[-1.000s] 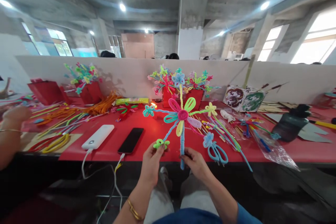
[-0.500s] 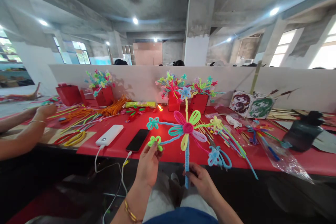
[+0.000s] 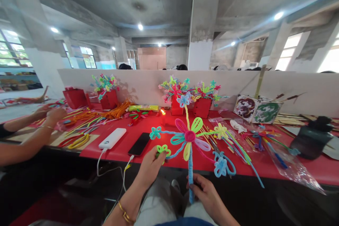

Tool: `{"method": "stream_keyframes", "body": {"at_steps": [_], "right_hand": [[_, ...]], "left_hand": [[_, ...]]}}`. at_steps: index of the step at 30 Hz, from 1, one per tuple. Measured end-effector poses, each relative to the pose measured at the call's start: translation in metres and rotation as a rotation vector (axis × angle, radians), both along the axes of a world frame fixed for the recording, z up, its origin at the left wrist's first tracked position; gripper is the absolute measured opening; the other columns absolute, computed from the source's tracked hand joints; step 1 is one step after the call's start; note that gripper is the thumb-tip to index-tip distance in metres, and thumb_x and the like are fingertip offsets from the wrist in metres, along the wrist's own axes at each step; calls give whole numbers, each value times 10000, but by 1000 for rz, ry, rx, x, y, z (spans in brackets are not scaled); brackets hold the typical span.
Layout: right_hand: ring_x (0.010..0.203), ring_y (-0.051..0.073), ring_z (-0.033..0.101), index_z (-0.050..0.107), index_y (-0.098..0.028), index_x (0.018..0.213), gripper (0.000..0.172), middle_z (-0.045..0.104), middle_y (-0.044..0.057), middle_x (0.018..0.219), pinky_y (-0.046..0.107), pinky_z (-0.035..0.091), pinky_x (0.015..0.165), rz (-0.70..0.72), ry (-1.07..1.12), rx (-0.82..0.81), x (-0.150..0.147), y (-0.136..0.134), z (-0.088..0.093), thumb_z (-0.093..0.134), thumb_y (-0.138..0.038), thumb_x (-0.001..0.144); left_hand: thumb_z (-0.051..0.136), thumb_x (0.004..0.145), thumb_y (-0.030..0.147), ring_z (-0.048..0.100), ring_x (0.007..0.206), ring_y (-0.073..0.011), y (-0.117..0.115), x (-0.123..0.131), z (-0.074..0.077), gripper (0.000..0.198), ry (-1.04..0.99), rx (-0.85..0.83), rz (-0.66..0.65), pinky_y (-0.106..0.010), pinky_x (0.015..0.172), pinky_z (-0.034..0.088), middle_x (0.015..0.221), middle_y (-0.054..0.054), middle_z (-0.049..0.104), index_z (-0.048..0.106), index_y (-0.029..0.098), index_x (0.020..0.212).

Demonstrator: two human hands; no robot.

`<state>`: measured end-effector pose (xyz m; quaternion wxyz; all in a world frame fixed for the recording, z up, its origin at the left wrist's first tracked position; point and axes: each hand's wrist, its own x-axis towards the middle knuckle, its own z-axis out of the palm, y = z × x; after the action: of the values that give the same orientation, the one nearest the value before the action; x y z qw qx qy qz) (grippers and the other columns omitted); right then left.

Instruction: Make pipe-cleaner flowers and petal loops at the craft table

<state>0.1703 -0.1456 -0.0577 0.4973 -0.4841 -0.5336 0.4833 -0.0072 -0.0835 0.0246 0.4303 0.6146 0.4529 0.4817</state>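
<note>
A pipe-cleaner flower (image 3: 190,136) with multicoloured petals and a pink centre stands upright before me. Its thick blue wrapped stem (image 3: 191,174) is pinched low down by my right hand (image 3: 203,192). Thin side branches end in small blossoms: a teal one (image 3: 155,133) on the left, a pale blue one (image 3: 183,100) on top, a yellow one (image 3: 220,131) and a blue one (image 3: 220,167) on the right. My left hand (image 3: 150,166) is closed on the small green blossom (image 3: 163,150) at the lower left; its fingertips are partly hidden behind that blossom.
A lit candle (image 3: 163,118) burns on the red tabletop (image 3: 116,155). Nearby lie a black phone (image 3: 139,144), a white power bank (image 3: 112,138) and blue-handled scissors (image 3: 230,162). A dark bottle (image 3: 311,139) is at right. Another person's hands (image 3: 54,114) work at left.
The flower has sunk slightly in view, with both hands still on it. My left hand has shifted right, drawing the green blossom nearer the stem. The camera view has shifted a little.
</note>
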Motion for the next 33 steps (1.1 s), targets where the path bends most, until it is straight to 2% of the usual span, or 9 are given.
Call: {"method": "stream_keyframes", "body": {"at_steps": [4, 6, 9, 12, 17, 19, 22, 27, 33], "right_hand": [[482, 82, 445, 569, -159, 788, 226, 553, 4, 676, 190, 357, 428, 11, 101, -37, 1, 1, -4, 549, -361, 687], [481, 85, 454, 569, -156, 781, 242, 558, 7, 673, 194, 361, 428, -4, 136, -50, 0, 2, -7, 567, -375, 677], [459, 87, 463, 559, -153, 791, 298, 552, -2, 644, 201, 369, 417, -18, 183, -109, -3, 4, -8, 587, -416, 654], [439, 83, 462, 539, -150, 818, 340, 547, -10, 630, 201, 372, 406, -43, 232, -156, -6, 6, -6, 599, -432, 639], [472, 87, 475, 529, -148, 829, 328, 562, -1, 664, 202, 387, 430, -86, 290, -167, -14, 5, 6, 611, -404, 640], [480, 90, 481, 532, -149, 826, 317, 554, -4, 661, 205, 391, 435, -94, 287, -161, -19, 3, 11, 600, -405, 652], [468, 87, 474, 535, -146, 831, 326, 529, -14, 630, 204, 389, 430, -74, 273, -144, -26, 1, 12, 589, -419, 660], [429, 75, 454, 515, -150, 798, 304, 496, -38, 567, 197, 378, 418, -20, 270, -158, -32, 0, 2, 579, -418, 669], [444, 73, 475, 509, -157, 805, 323, 546, -22, 620, 189, 372, 417, -64, 305, -297, -29, 5, -15, 604, -411, 630]], "left_hand": [[575, 695, 360, 528, 608, -127, 6, 2, 0, 210, -231, -96, -20, -233, 618, 388, 604, 4, 581, 592, 150, 694], [605, 671, 365, 545, 597, -126, 8, 4, -4, 223, -335, -173, -25, -232, 605, 399, 615, -3, 593, 600, 147, 713], [629, 645, 382, 572, 603, -131, 9, 7, -15, 261, -438, -275, -38, -228, 576, 409, 670, -22, 622, 605, 147, 756], [604, 666, 402, 596, 652, -149, 11, 10, -33, 293, -527, -338, -47, -245, 600, 429, 736, -40, 639, 598, 151, 816], [620, 658, 357, 582, 596, -133, 5, 23, -61, 226, -483, -408, -45, -235, 578, 426, 654, -15, 630, 613, 149, 743], [648, 636, 320, 578, 619, -135, -1, 31, -63, 218, -433, -397, -86, -229, 589, 422, 658, -25, 634, 636, 138, 756], [647, 642, 312, 582, 722, -154, -10, 42, -59, 297, -411, -371, -130, -235, 635, 426, 801, -64, 653, 639, 140, 884], [569, 702, 390, 586, 818, -184, -9, 45, -54, 304, -581, -365, -35, -256, 630, 443, 952, -98, 624, 625, 153, 883], [641, 626, 360, 604, 634, -147, 6, 29, -69, 240, -654, -371, 158, -227, 548, 422, 689, -30, 633, 601, 139, 710]]}}
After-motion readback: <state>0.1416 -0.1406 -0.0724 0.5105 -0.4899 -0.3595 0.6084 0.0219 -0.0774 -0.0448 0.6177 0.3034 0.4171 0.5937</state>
